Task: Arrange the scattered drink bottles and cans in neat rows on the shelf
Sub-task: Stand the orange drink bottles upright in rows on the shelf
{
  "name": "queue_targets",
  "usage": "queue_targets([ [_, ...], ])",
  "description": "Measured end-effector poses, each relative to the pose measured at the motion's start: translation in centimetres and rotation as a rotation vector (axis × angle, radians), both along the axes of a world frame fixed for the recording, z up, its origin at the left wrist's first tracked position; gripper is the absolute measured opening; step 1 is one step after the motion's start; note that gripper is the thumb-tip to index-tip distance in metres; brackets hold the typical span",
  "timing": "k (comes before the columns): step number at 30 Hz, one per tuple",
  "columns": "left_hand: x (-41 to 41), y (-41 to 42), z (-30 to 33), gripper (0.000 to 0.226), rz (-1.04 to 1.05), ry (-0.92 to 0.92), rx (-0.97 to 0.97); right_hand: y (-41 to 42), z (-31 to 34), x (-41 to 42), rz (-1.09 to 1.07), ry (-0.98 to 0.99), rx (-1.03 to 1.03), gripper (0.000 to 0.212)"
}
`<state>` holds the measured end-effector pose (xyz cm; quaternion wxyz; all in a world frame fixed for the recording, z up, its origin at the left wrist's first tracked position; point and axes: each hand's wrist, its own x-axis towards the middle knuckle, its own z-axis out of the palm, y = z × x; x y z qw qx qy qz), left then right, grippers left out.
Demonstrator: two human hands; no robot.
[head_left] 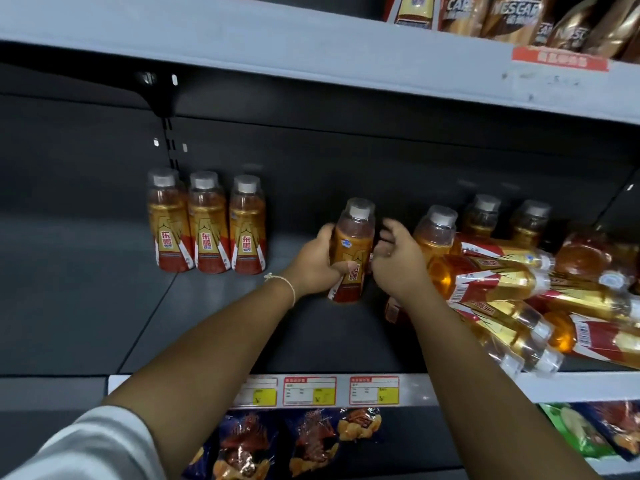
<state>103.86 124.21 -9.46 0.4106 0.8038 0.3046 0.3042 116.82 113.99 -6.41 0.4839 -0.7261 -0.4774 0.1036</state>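
The left hand [317,263] has a firm grip on an upright energy-drink bottle [351,251]; the right hand [398,254], loosely curled and holding nothing, could nudge the toppled bottle pile [512,292] off the shelf [221,323].

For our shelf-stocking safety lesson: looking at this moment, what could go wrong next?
1. The pile of fallen bottles lies by the shelf edge; a nudge from the right hand might roll one off.
2. The held bottle, gripped by the left hand, could be set crooked and spoil the row of three.

Dim shelf interior, soft blur, bowed edges
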Motion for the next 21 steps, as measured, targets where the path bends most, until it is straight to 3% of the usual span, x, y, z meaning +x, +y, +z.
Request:
queue_targets([
  [6, -3.8, 2.4, 0.4, 0.062, -0.071, -0.013, -0.072, 2.1, -3.2, -2.4, 0.141, 0.135, -0.167, 0.086],
  [11, -5.2, 3.6, -0.1, 0.065, -0.05, -0.036, -0.053, 3.4, -4.8, -4.7, 0.151, 0.107, -0.17, 0.055],
  [15, -6.1, 3.9, -0.8, 0.067, 0.002, -0.077, -0.113, 4.2, -4.7, -5.6, 0.068, 0.084, -0.161, 0.055],
  [21, -9.5, 2.1, -3.1, 0.045, 0.158, 0.003, 0.106, 6.3, -5.1, -6.9, 0.028, 0.026, -0.14, 0.053],
])
